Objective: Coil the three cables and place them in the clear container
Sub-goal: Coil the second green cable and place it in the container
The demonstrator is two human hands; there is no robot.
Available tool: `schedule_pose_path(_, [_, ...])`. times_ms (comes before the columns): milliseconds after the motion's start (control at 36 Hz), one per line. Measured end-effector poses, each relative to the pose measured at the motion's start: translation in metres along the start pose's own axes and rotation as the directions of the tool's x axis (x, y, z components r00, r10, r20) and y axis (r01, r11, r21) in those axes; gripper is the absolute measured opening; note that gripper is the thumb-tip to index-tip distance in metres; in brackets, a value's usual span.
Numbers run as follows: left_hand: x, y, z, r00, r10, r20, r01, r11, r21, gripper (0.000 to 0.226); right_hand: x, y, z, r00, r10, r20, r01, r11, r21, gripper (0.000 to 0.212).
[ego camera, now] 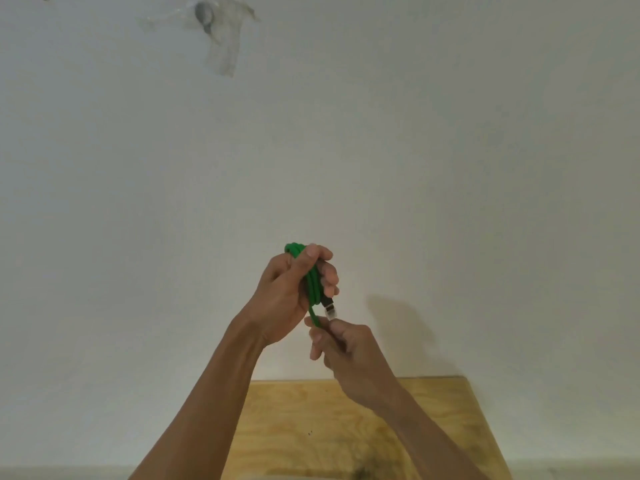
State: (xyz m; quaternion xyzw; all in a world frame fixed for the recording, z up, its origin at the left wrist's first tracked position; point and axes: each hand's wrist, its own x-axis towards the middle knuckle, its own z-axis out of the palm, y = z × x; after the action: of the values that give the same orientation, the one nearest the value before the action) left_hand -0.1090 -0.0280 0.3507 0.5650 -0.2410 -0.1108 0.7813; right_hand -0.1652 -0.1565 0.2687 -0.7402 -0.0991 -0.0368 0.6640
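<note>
Green cable [313, 282]: wound into a tight bundle of several loops, held up in the air in front of a pale wall [415, 150], above the far edge of the tabletop [311, 417] and not resting on it. One connector [329, 308], dark body with a clear tip, hangs from the lower end of the bundle. Left hand [287, 292]: fingers clenched around the loops, thumb pressed across the top. Right hand [341, 344]: fingers pinched on the free tail of the cable directly below the bundle, just beside the connector. Judgement: this cable is nearly coiled, with only the short tail left to wrap or tuck. The clear container is not in view, nor are the other two cables, so their condition cannot be assessed. Placement of this cable is outstanding. Only a bare plywood portion of the tabletop shows. A taped patch [214, 32] is noted high on the wall
</note>
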Motion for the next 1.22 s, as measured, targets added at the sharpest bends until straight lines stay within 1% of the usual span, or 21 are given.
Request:
schedule_pose_path(56, [0.001,-0.004,-0.004,1.0,-0.002,-0.026,0.007,0.982,0.187,0.028,-0.003,-0.003,0.001,1.0,-0.005,0.026,0.01,0.977,-0.215,0.02])
schedule_pose_path(83, [0.001,-0.006,-0.007,0.999,-0.01,-0.034,0.019,0.963,0.268,0.028,-0.005,-0.006,-0.001,1.0,-0.013,0.029,0.022,0.941,-0.337,0.019])
schedule_pose_path(139, [-0.003,-0.009,-0.011,0.997,-0.046,-0.056,0.063,0.929,0.364,0.029,-0.006,-0.017,-0.01,0.998,-0.061,0.02,0.061,0.827,-0.559,0.018])
schedule_pose_path(194, [-0.008,-0.009,-0.016,0.993,-0.094,-0.074,0.117,0.893,0.434,0.032,-0.005,-0.031,-0.023,0.993,-0.112,0.027,0.1,0.723,-0.684,0.019])
schedule_pose_path(250, [-0.013,-0.011,-0.018,0.986,-0.153,-0.067,0.167,0.868,0.468,0.034,0.002,-0.048,-0.035,0.983,-0.161,0.091,0.176,0.66,-0.731,0.015])
schedule_pose_path(278, [-0.016,-0.012,-0.018,0.982,-0.182,-0.048,0.183,0.859,0.479,0.035,0.007,-0.054,-0.04,0.977,-0.172,0.125,0.209,0.66,-0.722,0.011])
schedule_pose_path(306, [-0.02,-0.012,-0.017,0.977,-0.21,-0.023,0.194,0.849,0.492,0.036,0.013,-0.059,-0.046,0.973,-0.173,0.153,0.231,0.69,-0.686,0.008])
schedule_pose_path(361, [-0.024,-0.011,-0.011,0.962,-0.274,0.018,0.231,0.842,0.487,0.043,0.025,-0.066,-0.056,0.964,-0.163,0.21,0.257,0.765,-0.59,0.015])
schedule_pose_path(444, [-0.028,-0.009,-0.008,0.928,-0.367,0.065,0.319,0.873,0.369,0.049,0.039,-0.07,-0.063,0.937,-0.206,0.281,0.324,0.814,-0.482,0.024])
schedule_pose_path(500, [-0.03,-0.006,-0.009,0.908,-0.408,0.093,0.367,0.882,0.295,0.05,0.043,-0.066,-0.064,0.929,-0.259,0.265,0.348,0.855,-0.385,0.027])
schedule_pose_path(556, [-0.032,-0.006,-0.008,0.888,-0.443,0.122,0.406,0.881,0.244,0.052,0.044,-0.06,-0.064,0.936,-0.247,0.249,0.31,0.916,-0.257,0.025])
schedule_pose_path(639, [-0.039,-0.011,-0.006,0.866,-0.458,0.202,0.445,0.889,0.108,0.056,0.038,-0.05,-0.059,0.931,-0.166,0.325,0.203,0.976,-0.084,0.025])
schedule_pose_path(694, [-0.042,-0.015,-0.006,0.847,-0.454,0.277,0.478,0.878,-0.021,0.059,0.031,-0.045,-0.054,0.914,-0.138,0.381,0.128,0.99,0.052,0.028])
schedule_pose_path(750, [-0.043,-0.016,-0.006,0.836,-0.449,0.314,0.498,0.862,-0.092,0.063,0.024,-0.043,-0.047,0.906,-0.148,0.397,0.081,0.98,0.182,0.017])
schedule_pose_path(778, [-0.042,-0.016,-0.005,0.841,-0.443,0.31,0.492,0.865,-0.099,0.064,0.02,-0.043,-0.044,0.916,-0.153,0.371,0.074,0.973,0.219,0.011])
schedule_pose_path(833, [-0.041,-0.012,-0.002,0.869,-0.43,0.246,0.457,0.887,-0.067,0.064,0.016,-0.042,-0.039,0.95,-0.155,0.271,0.091,0.968,0.235,0.01])
schedule_pose_path(889, [-0.039,-0.008,0.003,0.903,-0.415,0.113,0.415,0.909,0.024,0.062,0.014,-0.041,-0.033,0.969,-0.174,0.176,0.134,0.967,0.219,0.013])
schedule_pose_path(944, [-0.038,-0.006,0.009,0.917,-0.396,-0.038,0.398,0.909,0.126,0.063,0.015,-0.038,-0.029,0.975,-0.181,0.125,0.153,0.966,0.209,0.012])
schedule_pose_path(1028, [-0.037,-0.011,0.017,0.913,-0.345,-0.219,0.381,0.912,0.153,0.066,0.016,-0.036,-0.025,0.983,-0.159,0.089,0.139,0.97,0.199,0.018])
schedule_pose_path(1111, [-0.036,-0.016,0.022,0.894,-0.314,-0.319,0.365,0.924,0.114,0.067,0.016,-0.037,-0.023,0.987,-0.136,0.082,0.116,0.969,0.217,0.015])
schedule_pose_path(1222, [-0.034,-0.02,0.026,0.88,-0.31,-0.361,0.355,0.932,0.066,0.067,0.017,-0.039,-0.022,0.987,-0.139,0.074,0.122,0.973,0.196,0.017])
